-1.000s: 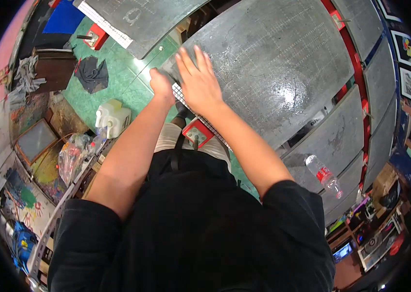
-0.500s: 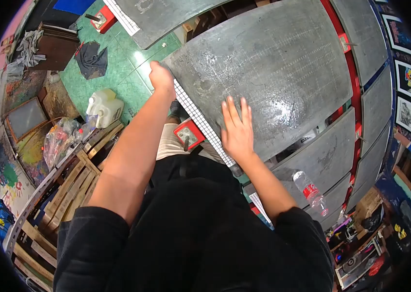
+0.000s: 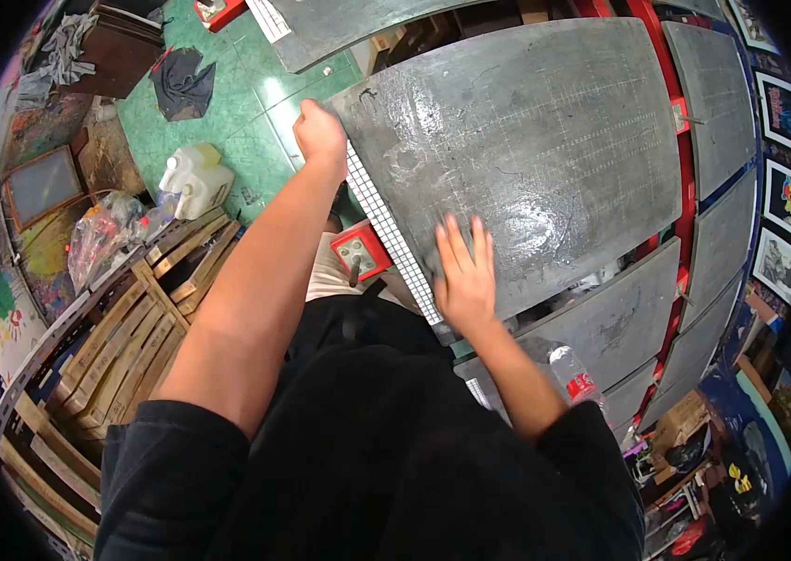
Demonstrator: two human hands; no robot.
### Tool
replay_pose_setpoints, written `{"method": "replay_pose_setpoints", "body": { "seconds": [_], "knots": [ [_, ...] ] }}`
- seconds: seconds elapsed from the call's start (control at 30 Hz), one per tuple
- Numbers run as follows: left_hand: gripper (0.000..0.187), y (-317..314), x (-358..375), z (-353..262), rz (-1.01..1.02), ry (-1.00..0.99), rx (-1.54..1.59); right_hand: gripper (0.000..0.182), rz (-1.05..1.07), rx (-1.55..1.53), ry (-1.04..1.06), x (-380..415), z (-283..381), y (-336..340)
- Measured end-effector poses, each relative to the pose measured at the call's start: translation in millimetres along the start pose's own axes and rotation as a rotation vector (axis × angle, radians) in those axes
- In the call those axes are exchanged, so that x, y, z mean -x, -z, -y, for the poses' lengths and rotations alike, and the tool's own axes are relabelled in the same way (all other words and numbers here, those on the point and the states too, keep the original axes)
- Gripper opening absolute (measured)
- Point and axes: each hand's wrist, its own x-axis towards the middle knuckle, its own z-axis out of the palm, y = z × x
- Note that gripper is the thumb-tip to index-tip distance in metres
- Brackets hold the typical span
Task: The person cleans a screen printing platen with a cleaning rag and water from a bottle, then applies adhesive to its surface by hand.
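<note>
Clock directions taken from the middle of the big dark-grey flat board with faint white ruled grid marks [image 3: 592, 178] — it's up and right of centre in the head view, glossy wet patches at 10 o'clock and 6 o'clock. Left hand [image 3: 320, 138] is at the board's 9 o'clock corner, curled; fingertips hidden, so can't tell if it's gripping the edge. Right hand [image 3: 465, 280] is at 7 o'clock, palm down on the board, fingers extended and a little apart, nothing held. White strip with black grid lines [image 3: 386, 224] runs along the board's near edge at 8 o'clock, between the two hands. Red square block with a grey plate and a dark peg [image 3: 358, 254] sits just outside that strip, same direction. Second grey board [image 3: 620, 318] is at 5 o'clock, gap between; clear plastic bottle with a red label [image 3: 575, 374] lies at 6 o'clock, partly behind the right sleeve. Red rail [image 3: 687, 192] at 3 o'clock. Further out: pale translucent plastic jugs [image 3: 197, 182] at 9, crumpled dark-grey cloth [image 3: 183, 84] on the green tiled floor [image 3: 246, 93] just past 9, light-brown wooden slats [image 3: 133, 346] at 8.
</note>
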Motion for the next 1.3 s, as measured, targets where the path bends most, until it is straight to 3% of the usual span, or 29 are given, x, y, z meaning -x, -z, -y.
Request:
{"method": "replay_pose_setpoints", "body": {
  "seconds": [0.13,0.33,0.47,0.6,0.77,0.87,1.1,1.17,1.23,1.3],
  "knots": [
    [0.057,-0.9,-6.9,6.9,0.027,-0.022,0.016,0.072,-0.020,0.002,-0.070,5.5,-2.9,-1.0],
    [0.060,-1.7,-3.6,5.5,-0.029,-0.062,-0.041,0.072,-0.124,0.006,0.121,-141.6,-2.6,25.1],
    [0.063,-1.9,-4.7,6.4,-0.068,-0.092,-0.133,0.070,-0.324,0.036,0.105,-216.7,2.9,15.7],
    [0.064,0.5,-1.9,2.1,-0.037,-0.102,-0.134,0.073,-0.305,-0.018,0.048,-173.8,8.9,14.7],
    [0.059,2.2,5.1,2.4,-0.040,-0.156,-0.108,0.079,-0.144,-0.013,-0.199,12.9,0.3,-3.9],
    [0.057,0.6,-8.2,11.4,-0.041,-0.200,-0.122,0.078,-0.199,0.052,-0.278,21.0,-6.5,-7.9],
    [0.062,2.4,-5.8,9.2,0.009,-0.178,-0.158,0.065,-0.385,0.002,0.012,-200.2,-14.9,31.8],
    [0.061,-0.2,-9.0,9.8,-0.019,-0.215,-0.153,0.064,-0.437,0.022,-0.039,-232.4,-5.8,25.4],
    [0.060,-1.7,-5.6,7.8,-0.071,-0.248,-0.184,0.065,-0.469,0.008,-0.047,-226.6,-0.1,20.7],
    [0.060,-2.2,-6.3,9.3,-0.128,-0.256,-0.219,0.069,-0.305,-0.091,0.104,-169.7,11.1,12.6]
  ]
}}
